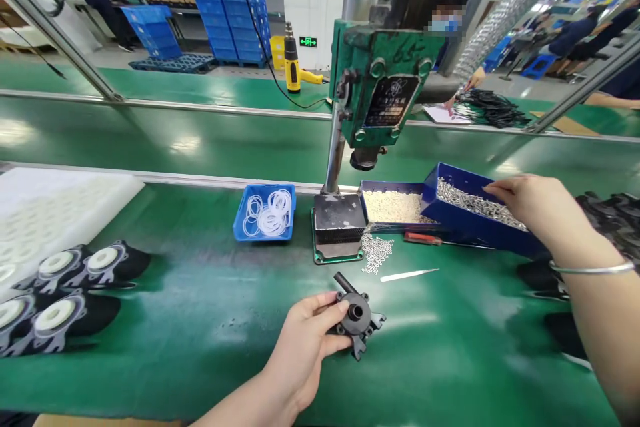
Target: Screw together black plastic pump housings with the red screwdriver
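Observation:
My left hand (300,347) grips a small black plastic pump housing (356,321) with a side tube and mounting lugs, held just above the green bench near the front. My right hand (530,203) reaches into a blue bin of small silver screws (460,197) at the right, fingers bent and pinched together over the screws; what they hold is too small to see. A silver bangle circles that wrist.
A green press machine (380,87) with a black base block (339,220) stands at centre. Beside it are a blue tray of white rings (265,212), a bin of white parts (393,207), loose washers (376,253), tweezers (407,274), a red-handled tool (423,238). Assembled black-and-white parts (55,293) lie left; another person works behind.

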A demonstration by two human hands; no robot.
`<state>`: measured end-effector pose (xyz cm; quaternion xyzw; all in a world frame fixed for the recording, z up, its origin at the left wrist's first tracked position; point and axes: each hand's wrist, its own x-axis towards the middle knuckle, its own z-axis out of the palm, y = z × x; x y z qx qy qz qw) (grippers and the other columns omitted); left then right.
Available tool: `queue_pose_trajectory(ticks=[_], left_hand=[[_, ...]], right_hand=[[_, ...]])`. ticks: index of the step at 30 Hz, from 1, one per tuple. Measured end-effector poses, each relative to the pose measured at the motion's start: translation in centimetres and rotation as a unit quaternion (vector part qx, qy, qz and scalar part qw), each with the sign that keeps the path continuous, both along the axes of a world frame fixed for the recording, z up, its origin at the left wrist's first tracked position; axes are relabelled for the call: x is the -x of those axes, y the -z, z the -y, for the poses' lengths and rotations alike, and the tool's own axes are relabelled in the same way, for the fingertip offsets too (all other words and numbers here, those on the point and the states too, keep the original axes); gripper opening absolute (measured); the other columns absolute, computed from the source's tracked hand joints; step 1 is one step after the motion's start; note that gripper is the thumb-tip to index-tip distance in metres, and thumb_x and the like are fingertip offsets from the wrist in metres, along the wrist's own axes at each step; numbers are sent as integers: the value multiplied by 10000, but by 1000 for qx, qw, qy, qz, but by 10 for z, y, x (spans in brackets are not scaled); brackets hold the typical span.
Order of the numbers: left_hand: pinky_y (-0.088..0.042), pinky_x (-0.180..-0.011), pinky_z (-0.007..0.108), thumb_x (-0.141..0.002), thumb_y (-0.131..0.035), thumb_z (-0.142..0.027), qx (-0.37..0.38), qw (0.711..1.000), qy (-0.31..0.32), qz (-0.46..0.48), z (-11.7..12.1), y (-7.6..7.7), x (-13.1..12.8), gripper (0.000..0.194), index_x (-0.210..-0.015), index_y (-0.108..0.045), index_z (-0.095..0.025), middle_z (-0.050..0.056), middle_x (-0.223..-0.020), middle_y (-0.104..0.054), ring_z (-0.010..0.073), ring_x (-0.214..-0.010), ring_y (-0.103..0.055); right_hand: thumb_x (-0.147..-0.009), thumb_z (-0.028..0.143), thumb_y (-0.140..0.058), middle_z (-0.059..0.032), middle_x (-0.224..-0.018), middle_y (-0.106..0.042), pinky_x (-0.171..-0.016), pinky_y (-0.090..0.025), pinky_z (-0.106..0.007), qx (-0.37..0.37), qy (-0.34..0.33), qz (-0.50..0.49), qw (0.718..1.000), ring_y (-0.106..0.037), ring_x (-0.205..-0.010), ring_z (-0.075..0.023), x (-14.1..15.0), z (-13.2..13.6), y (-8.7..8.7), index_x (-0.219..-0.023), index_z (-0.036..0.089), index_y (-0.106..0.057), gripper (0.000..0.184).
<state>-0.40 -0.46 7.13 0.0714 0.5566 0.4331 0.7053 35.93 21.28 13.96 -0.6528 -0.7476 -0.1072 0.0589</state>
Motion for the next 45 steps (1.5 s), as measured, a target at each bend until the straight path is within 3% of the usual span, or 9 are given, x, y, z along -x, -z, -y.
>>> queue_pose_trajectory(ticks=[3,5,9,13,17,23,30,36,45], left_hand=[[-604,-797,408,-836,-744,-179,1,1000,0,10,1,0,-1,316,-1107,-612,-83,207,-1154,-721,296,-959,-734],[-601,-819,426,-831,-748,-182,-5,1000,2,20,1,1,-1,324,-1108,-618,-77,212,-1165,-718,311,-984,-729],[-603,-775,404,-796,-774,-183,-16,1000,-5,23,0,2,-1,335,-1083,-639,-77,201,-1162,-710,298,-950,-725],[-595,-726,357,-781,-777,-180,-25,999,-8,24,2,5,-1,311,-1050,-658,-76,182,-1098,-711,266,-920,-707],[-600,-757,378,-799,-748,-161,-32,999,-13,35,3,7,-2,270,-1039,-664,-70,188,-1117,-699,270,-945,-694],[-601,-721,344,-833,-692,-115,-30,999,-10,27,1,4,-1,233,-1059,-661,-65,176,-1133,-682,228,-910,-679],[-592,-679,302,-846,-685,-115,-27,999,-10,34,1,1,0,228,-1066,-664,-59,173,-1081,-698,212,-884,-685],[-590,-643,283,-822,-699,-105,-20,999,-25,34,1,3,-1,205,-1023,-672,-72,154,-1069,-689,199,-852,-686],[-585,-635,283,-757,-775,-163,-22,999,-34,35,3,0,-1,211,-947,-706,-103,126,-986,-720,216,-831,-705]], right_hand=[[-988,277,-556,-60,-910,-735,-743,-457,-266,-6,-93,-38,995,-655,-802,-153,41,34,-16,-1108,186,-749,244],[-993,286,-563,-22,-863,-715,-808,-484,-257,43,-251,-146,956,-659,-785,-132,80,65,-18,-1194,215,-695,251],[-1016,221,-501,-4,-835,-651,-681,-486,-225,223,-411,-225,855,-621,-746,-110,160,114,-2,-973,192,-648,156],[-1059,224,-368,-68,-999,-607,-710,-489,-254,283,-479,-206,804,-596,-837,-139,200,126,18,-1001,164,-656,300],[-1048,177,-366,-73,-1016,-608,-717,-487,-261,298,-497,-189,793,-589,-851,-149,206,121,27,-1105,160,-640,280],[-1036,205,-452,-53,-973,-665,-789,-479,-296,245,-517,-188,799,-603,-877,-168,213,122,34,-1138,177,-628,205],[-1010,149,-474,-78,-915,-641,-694,-468,-291,213,-540,-119,805,-579,-806,-179,212,123,37,-1275,153,-579,284],[-1037,213,-453,-94,-906,-660,-734,-475,-310,155,-552,-100,813,-599,-816,-175,211,119,36,-1187,140,-646,255],[-1021,119,-434,-124,-932,-676,-817,-502,-350,171,-601,-108,773,-595,-945,-210,204,118,35,-1198,87,-623,261]])
